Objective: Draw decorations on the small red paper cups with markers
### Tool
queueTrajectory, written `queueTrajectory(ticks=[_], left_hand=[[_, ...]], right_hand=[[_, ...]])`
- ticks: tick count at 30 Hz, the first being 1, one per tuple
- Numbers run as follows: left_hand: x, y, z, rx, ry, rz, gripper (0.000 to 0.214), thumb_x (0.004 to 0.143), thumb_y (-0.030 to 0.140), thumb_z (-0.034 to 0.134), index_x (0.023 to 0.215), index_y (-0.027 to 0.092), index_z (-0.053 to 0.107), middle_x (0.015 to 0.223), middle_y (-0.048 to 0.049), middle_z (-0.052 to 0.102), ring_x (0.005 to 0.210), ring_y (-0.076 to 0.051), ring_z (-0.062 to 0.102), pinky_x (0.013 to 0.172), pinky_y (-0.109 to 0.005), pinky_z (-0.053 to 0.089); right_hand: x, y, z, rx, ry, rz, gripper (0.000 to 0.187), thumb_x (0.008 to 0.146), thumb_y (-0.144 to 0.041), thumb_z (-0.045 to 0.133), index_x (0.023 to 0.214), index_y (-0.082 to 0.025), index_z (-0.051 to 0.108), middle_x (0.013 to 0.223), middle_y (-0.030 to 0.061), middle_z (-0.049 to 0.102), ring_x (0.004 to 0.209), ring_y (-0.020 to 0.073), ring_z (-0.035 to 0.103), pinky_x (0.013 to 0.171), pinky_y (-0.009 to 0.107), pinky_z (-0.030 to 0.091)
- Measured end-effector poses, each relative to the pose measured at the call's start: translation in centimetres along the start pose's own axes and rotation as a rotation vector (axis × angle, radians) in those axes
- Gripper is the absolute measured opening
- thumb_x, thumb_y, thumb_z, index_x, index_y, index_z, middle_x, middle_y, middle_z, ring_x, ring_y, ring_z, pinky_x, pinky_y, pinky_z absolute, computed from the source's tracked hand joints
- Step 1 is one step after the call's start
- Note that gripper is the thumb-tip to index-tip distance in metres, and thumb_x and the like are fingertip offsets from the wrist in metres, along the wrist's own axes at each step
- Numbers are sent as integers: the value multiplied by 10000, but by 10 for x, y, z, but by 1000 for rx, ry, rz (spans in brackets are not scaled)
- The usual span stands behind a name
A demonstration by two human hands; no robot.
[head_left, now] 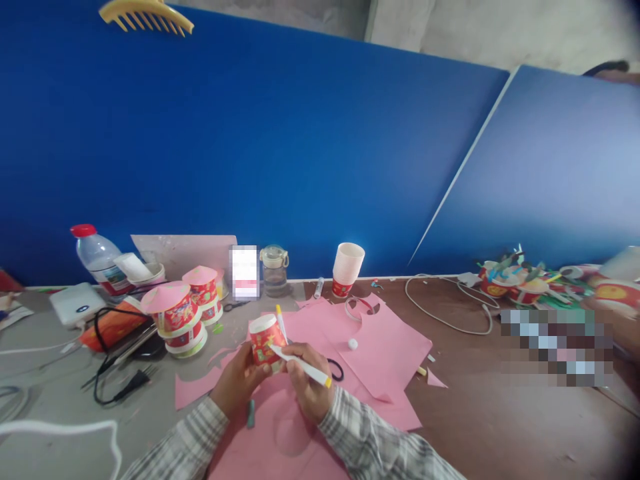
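My left hand (239, 379) is wrapped round a small red-patterned paper cup (265, 341), whose white end faces up. In my right hand (313, 390) is a white marker (306, 369) with a yellow end, its tip against or very near the cup's side. Just behind the cup stands a slim white piece with a yellow top (280, 319); whether my left fingers hold it is hidden. Pink paper sheets (375, 353) lie under and beyond both hands. A small white ball (353, 344) and black-handled scissors (336, 370) are right of my right hand.
Pink-roofed cup models (173, 317) stand left, near a bottle (100, 257), a black plug (135, 383) and cables. A lidded jar (275, 270) and stacked paper cups (348, 267) stand by the blue partition (280, 133). Tool-filled cups (500, 280) are at the right.
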State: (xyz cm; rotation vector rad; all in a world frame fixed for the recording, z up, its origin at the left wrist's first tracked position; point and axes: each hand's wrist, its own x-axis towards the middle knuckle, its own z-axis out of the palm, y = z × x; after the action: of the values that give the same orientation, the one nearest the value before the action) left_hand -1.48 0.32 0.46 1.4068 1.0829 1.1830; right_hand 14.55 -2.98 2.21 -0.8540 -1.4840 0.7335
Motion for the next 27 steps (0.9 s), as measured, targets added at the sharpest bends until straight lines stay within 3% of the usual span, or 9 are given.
queueTrajectory(ticks=[5, 10, 13, 27], left_hand=[[0, -1, 0, -4, 2, 8, 372, 481, 292, 674, 817, 169, 571, 732, -115, 691, 718, -342, 603, 643, -458, 488], [0, 0, 0, 8, 10, 3, 377, 482, 298, 671, 819, 162, 570, 761, -128, 699, 743, -347, 603, 644, -456, 490], [0, 0, 0, -13, 7, 13, 379, 477, 310, 673, 809, 160, 568, 754, -130, 698, 732, -348, 606, 632, -455, 495], [0, 3, 0, 16, -4, 0, 364, 488, 310, 669, 804, 159, 570, 738, -122, 693, 734, -350, 600, 632, -458, 489]], right_hand=[[0, 1, 1, -55, -21, -94, 172, 786, -243, 507, 875, -200, 648, 693, 65, 690, 666, 250, 653, 630, 338, 527], [0, 2, 0, -22, -6, -25, 171, 787, -218, 509, 896, -186, 637, 654, 50, 687, 554, 217, 647, 536, 287, 516], [-1, 2, 1, -38, -16, -82, 170, 782, -223, 510, 884, -191, 642, 698, 64, 689, 638, 241, 656, 602, 319, 522], [0, 4, 2, -58, -13, -89, 174, 786, -234, 503, 887, -194, 640, 732, 71, 682, 677, 249, 650, 641, 345, 526]])
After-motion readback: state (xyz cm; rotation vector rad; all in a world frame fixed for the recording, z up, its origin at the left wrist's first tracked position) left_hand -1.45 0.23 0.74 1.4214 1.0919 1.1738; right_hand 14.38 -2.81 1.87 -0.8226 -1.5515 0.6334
